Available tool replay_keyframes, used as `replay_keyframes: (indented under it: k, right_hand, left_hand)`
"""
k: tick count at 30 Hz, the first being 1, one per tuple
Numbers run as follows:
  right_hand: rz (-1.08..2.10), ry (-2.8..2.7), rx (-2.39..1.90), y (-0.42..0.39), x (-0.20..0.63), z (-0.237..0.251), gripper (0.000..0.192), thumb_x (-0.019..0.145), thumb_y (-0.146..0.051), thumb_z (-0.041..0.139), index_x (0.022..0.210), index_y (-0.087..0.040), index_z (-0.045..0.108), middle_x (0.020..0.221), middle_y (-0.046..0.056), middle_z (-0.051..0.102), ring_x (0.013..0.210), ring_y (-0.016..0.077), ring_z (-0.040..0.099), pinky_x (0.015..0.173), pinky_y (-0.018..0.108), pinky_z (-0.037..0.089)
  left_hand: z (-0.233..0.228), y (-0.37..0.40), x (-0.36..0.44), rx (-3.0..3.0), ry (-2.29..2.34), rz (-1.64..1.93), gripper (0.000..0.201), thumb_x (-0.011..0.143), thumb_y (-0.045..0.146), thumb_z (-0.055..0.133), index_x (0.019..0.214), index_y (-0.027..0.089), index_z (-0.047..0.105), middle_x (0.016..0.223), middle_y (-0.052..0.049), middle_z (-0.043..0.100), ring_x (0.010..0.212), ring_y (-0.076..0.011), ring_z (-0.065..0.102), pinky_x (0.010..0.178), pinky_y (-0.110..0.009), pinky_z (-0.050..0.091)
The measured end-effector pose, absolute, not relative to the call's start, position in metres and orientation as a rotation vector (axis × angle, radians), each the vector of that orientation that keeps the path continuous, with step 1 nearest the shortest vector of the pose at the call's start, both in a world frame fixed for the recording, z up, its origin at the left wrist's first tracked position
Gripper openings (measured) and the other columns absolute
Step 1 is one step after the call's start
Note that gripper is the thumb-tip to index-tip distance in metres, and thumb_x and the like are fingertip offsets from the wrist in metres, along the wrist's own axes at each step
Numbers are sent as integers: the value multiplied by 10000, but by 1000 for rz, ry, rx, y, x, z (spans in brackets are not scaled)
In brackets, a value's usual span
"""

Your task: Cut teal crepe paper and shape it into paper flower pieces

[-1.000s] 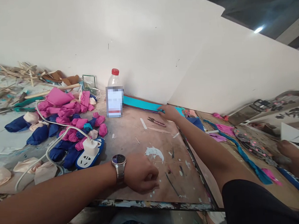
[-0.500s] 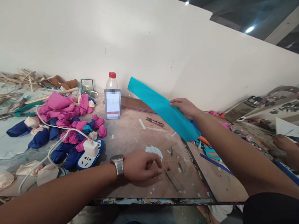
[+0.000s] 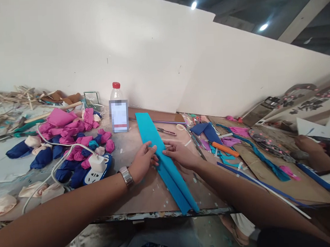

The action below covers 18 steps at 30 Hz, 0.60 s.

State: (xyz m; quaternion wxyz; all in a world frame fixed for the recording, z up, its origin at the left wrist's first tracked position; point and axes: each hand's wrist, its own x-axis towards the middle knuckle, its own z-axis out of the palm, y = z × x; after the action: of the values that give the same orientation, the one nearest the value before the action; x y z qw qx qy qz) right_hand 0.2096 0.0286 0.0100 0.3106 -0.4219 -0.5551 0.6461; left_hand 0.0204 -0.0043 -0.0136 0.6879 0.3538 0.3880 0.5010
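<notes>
A long folded strip of teal paper [image 3: 151, 135] lies lengthwise on the worn brown board [image 3: 146, 191], its near end reaching the front edge. My left hand [image 3: 143, 162], with a wristwatch on the wrist, pinches the strip's left edge at the middle. My right hand [image 3: 179, 154] grips the strip's right edge, just opposite. Both hands touch the paper and nearly meet over it.
A plastic bottle [image 3: 117, 111] with a red cap stands behind the strip. Pink and blue paper rolls [image 3: 73, 142] and a power strip [image 3: 97, 167] lie to the left. Small scissors [image 3: 166, 131] and paper scraps [image 3: 223, 150] lie right. Another person's hand [image 3: 305, 143] works far right.
My right hand lifted the teal strip from the back by the wall, carried it forward and laid it down the board. My left hand moved up from the board to take hold of it.
</notes>
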Motion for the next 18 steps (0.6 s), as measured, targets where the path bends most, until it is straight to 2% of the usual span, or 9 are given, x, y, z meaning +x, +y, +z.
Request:
replay_keyframes:
  k: [2, 4, 6, 8, 11, 14, 16, 18]
  right_hand:
    - [1746, -1404, -1105, 30, 207, 9, 541, 774, -323, 834, 1274, -202, 667, 961, 42, 793, 751, 163, 716, 710, 297, 596]
    - [1714, -1340, -1133, 33, 207, 9, 512, 759, -302, 840, 1239, -213, 686, 986, 46, 795, 788, 177, 729, 726, 309, 605]
    - [1636, -1289, -1151, 36, 208, 10, 495, 761, -284, 839, 1228, -222, 687, 1010, 49, 796, 815, 189, 738, 729, 316, 612]
    - [1614, -1196, -1138, 35, 206, 12, 510, 770, -284, 833, 1250, -233, 670, 1050, 54, 793, 837, 202, 747, 752, 337, 623]
    - [1671, -1054, -1094, 29, 199, 15, 567, 773, -315, 832, 1299, -256, 629, 1058, 56, 791, 799, 212, 749, 749, 368, 629]
    - [1674, -1062, -1021, 23, 190, 13, 608, 748, -353, 851, 1302, -268, 615, 1060, 55, 777, 779, 208, 735, 722, 369, 622]
    - [1543, -1132, -993, 23, 185, 7, 610, 697, -337, 886, 1250, -260, 640, 1028, 33, 761, 803, 186, 718, 701, 311, 599]
    - [1412, -1239, -1065, 26, 184, 0, 521, 675, -348, 897, 1139, -229, 690, 922, 14, 741, 710, 142, 668, 588, 237, 530]
  left_hand:
    - [-19, 0, 18, 869, 1032, 1206, 474, 907, 340, 692, 1341, 231, 539, 956, -38, 607, 778, -152, 596, 703, -293, 514]
    - [-24, 5, 16, 939, 1171, 1301, 446, 860, 276, 747, 1279, 247, 594, 1175, -74, 620, 1028, -194, 607, 888, -322, 502]
    - [-28, 8, 15, 994, 1196, 1394, 471, 816, 239, 791, 1251, 254, 610, 1366, -87, 567, 1260, -235, 538, 1044, -357, 446]
    - [-29, 9, 15, 947, 1145, 1437, 511, 801, 236, 811, 1263, 263, 593, 1454, -87, 531, 1367, -251, 483, 1122, -384, 400]
    - [-25, 7, 16, 747, 991, 1360, 501, 830, 322, 798, 1277, 278, 578, 1414, -83, 598, 1326, -252, 548, 1105, -406, 439]
    - [-18, 3, 17, 703, 745, 1267, 457, 859, 424, 750, 1252, 234, 617, 1271, -109, 696, 1122, -274, 676, 962, -433, 547]
    - [-14, 0, 16, 700, 757, 1301, 472, 826, 434, 773, 1217, 207, 639, 1168, -110, 740, 993, -268, 714, 883, -429, 580]
    - [-12, -1, 15, 693, 805, 1341, 499, 786, 431, 809, 1201, 211, 640, 1107, -88, 759, 937, -253, 724, 848, -405, 588]
